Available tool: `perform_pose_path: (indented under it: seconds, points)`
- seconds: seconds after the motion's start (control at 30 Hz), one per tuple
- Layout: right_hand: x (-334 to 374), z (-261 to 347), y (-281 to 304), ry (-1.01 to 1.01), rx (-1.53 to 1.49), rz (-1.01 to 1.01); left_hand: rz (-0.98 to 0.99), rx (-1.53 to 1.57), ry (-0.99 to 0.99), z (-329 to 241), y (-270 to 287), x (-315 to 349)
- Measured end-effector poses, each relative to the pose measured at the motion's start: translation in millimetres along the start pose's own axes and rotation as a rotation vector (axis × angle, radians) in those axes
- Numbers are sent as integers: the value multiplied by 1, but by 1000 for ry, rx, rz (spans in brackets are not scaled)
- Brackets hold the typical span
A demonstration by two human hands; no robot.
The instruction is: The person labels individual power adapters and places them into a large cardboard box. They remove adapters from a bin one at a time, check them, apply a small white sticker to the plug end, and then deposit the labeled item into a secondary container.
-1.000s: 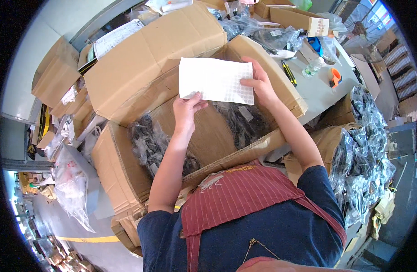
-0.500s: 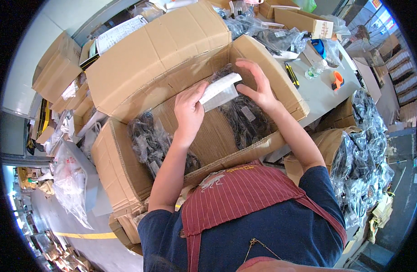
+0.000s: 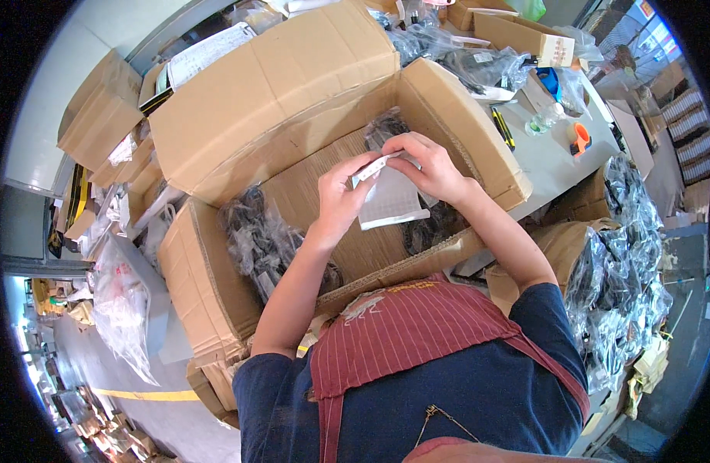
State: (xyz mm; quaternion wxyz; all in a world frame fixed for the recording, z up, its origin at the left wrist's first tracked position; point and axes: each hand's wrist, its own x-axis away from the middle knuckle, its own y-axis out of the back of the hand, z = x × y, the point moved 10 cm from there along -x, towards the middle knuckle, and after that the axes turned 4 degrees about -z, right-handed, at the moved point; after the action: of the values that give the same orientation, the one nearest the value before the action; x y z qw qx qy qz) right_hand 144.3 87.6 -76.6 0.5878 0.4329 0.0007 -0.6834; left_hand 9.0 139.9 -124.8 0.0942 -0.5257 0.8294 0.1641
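Above a large open cardboard box (image 3: pixel 204 270), a white sheet of paper (image 3: pixel 392 199) hangs from both my hands. My left hand (image 3: pixel 342 193) pinches a folded white strip at its upper left edge. My right hand (image 3: pixel 426 166) grips the upper right, thumb and fingers closed on it. The paper's lower edge curls up and hangs over the box floor. Inside the box, dark items in clear plastic bags (image 3: pixel 251 235) lie along the left side. More bagged dark items (image 3: pixel 384 127) lie along the right, partly hidden behind my right hand and the paper.
To the right, a grey table (image 3: pixel 536 166) bears an orange tape dispenser (image 3: pixel 580 139), a yellow-and-black cutter (image 3: pixel 503 127) and a clear bottle (image 3: pixel 541 119). A heap of bagged dark items (image 3: pixel 617 285) fills the right side. At left hangs a clear plastic bag (image 3: pixel 119 301).
The folded paper has opened out and now hangs downward. My right hand has closed on it, having been apart with fingers spread. My left hand has shifted slightly right.
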Motion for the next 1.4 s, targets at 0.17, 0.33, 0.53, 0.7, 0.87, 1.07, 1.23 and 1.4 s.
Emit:
perform_pose_path:
  seconds: [0.17,0.33,0.53,0.7,0.87,1.07,1.23,1.4]
  points:
    - [4,-16,-4,-128,-117,12,-26,211,126,23,-2,7]
    - [5,-22,-9,-204,-178,62,-69,391,251,42,-3,10]
    - [2,-9,-5,-83,-72,63,-54,448,306,56,-6,10]
    - [-3,11,-7,122,105,82,-54,371,323,63,-3,13]
    - [-3,-4,-4,47,6,69,-37,199,302,53,-1,8]
    - [11,-85,25,-427,-463,-298,127,-534,253,64,31,-15]
    - [25,-129,47,-610,-550,-525,211,-1137,88,64,3,-19]
    - [26,-126,54,-543,-520,-580,399,-965,44,91,-71,-42]
